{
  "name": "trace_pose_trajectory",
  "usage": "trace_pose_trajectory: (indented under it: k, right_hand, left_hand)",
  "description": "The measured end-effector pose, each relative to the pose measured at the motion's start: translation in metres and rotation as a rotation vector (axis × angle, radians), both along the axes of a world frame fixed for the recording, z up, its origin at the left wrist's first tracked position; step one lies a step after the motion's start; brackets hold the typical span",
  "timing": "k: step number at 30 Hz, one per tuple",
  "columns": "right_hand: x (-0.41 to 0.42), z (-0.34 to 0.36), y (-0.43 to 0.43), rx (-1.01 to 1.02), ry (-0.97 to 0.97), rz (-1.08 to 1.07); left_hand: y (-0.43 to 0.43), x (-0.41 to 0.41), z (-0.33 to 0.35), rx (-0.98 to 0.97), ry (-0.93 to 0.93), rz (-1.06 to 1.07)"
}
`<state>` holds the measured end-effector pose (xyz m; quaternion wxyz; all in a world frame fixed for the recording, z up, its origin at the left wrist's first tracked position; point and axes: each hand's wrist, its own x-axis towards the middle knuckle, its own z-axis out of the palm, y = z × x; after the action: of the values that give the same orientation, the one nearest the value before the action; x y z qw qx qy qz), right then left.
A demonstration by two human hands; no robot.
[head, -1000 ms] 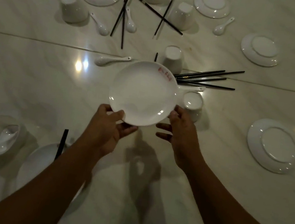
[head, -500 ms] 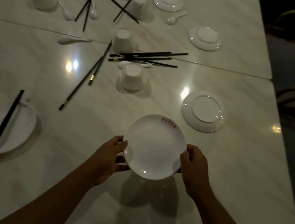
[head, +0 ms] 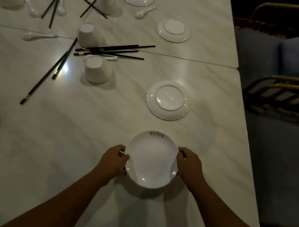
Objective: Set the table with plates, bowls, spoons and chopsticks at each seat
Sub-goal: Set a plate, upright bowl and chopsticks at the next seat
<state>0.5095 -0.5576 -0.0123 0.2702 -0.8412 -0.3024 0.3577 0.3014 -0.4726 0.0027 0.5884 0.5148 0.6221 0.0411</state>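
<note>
The left hand [head: 115, 160] curls its fingers [head: 124, 158] tight on the left edge of a white plate [head: 152, 158], and the right hand [head: 189, 165] grips the right edge the same way. The plate faces up, red marks on its far rim, low over the pale table [head: 80, 141] near the person; I cannot tell if it touches. Just past it lies an upside-down plate [head: 168, 100]. Farther off are upside-down bowls [head: 96, 70], black chopsticks [head: 113, 50] and spoons [head: 39, 36]

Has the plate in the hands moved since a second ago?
Yes. The plate came toward the person, away from the chopstick pile, now nearer than the upside-down plate.
</note>
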Motion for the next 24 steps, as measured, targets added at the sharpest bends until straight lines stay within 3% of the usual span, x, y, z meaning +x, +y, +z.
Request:
trace_pose_trajectory:
  k: [9,24]
  right_hand:
    - [0.016,-0.009,0.017,-0.065,-0.086,0.143]
    - [0.017,-0.013,0.029,-0.056,-0.118,0.191]
  left_hand:
    - [0.010,0.006,-0.010,0.086,0.116,-0.073]
    - [0.021,0.000,-0.014,0.142,0.094,0.001]
